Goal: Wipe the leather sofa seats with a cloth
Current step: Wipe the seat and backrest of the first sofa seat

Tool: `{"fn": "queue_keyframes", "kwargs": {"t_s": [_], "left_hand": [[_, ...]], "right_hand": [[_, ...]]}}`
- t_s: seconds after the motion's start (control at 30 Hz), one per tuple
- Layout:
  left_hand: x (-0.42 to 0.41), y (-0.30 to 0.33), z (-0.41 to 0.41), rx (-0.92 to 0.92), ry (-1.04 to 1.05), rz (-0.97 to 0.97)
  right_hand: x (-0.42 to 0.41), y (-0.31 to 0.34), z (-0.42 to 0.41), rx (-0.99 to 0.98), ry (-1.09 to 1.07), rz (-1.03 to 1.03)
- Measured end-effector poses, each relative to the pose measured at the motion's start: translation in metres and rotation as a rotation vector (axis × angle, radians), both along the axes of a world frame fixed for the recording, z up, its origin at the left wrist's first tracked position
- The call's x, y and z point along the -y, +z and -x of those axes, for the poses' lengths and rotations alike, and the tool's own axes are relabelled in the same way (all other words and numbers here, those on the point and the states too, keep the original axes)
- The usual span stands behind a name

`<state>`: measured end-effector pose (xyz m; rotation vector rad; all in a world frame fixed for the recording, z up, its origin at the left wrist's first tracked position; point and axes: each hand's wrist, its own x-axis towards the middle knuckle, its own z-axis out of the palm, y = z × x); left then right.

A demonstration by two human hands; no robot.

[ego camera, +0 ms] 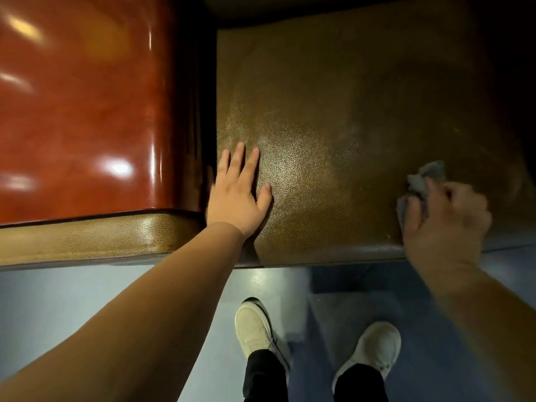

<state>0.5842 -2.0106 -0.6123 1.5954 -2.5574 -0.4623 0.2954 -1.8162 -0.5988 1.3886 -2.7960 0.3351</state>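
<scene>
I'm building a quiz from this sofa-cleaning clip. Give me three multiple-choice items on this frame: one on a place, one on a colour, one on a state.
1. Where is the cloth?
A. on the floor
B. near the seat's right front corner
C. on the armrest

2. What colour is the cloth?
A. grey
B. red
C. white

3. How does the left hand lie?
A. clenched in a fist
B. gripping the cloth
C. flat, fingers straight, on the seat

Answers: 1 B, the right hand holds it there on the brown seat; 2 A, its folds show grey; 3 C, its palm rests on the leather beside the glossy red-brown armrest.
</scene>
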Motion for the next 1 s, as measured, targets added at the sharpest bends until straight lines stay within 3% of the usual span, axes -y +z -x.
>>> {"fn": "queue_keyframes", "kwargs": {"t_s": [0.17, 0.27, 0.33, 0.53, 0.63, 0.8, 0.9, 1.0], "left_hand": [[-0.019, 0.008, 0.028, 0.11, 0.149, -0.044], [-0.025, 0.019, 0.066, 0.091, -0.042, -0.044], [-0.025, 0.023, 0.095, 0.078, -0.163, -0.047], [-0.037, 0.016, 0.118, 0.177, -0.108, 0.019], [-0.037, 0.015, 0.119, 0.198, -0.113, 0.02], [-0.039, 0.017, 0.122, 0.245, -0.124, 0.027], [-0.036, 0.021, 0.124, 0.299, -0.167, 0.002], [-0.023, 0.028, 0.135, 0.298, -0.373, -0.009]], "right_hand": [[0.008, -0.006, -0.08, 0.116, 0.408, 0.09], [0.006, -0.007, -0.069, 0.095, 0.519, 0.101], [-0.001, -0.007, -0.047, 0.039, 0.483, 0.091], [-0.04, -0.017, 0.057, -0.04, 0.019, 0.023], [-0.044, -0.018, 0.059, 0.019, -0.132, 0.099], [-0.027, -0.014, -0.018, 0.227, 0.08, 0.2], [-0.037, -0.02, -0.017, 0.152, 0.279, 0.067], [-0.057, -0.036, 0.029, 0.05, 0.174, 0.006]]}}
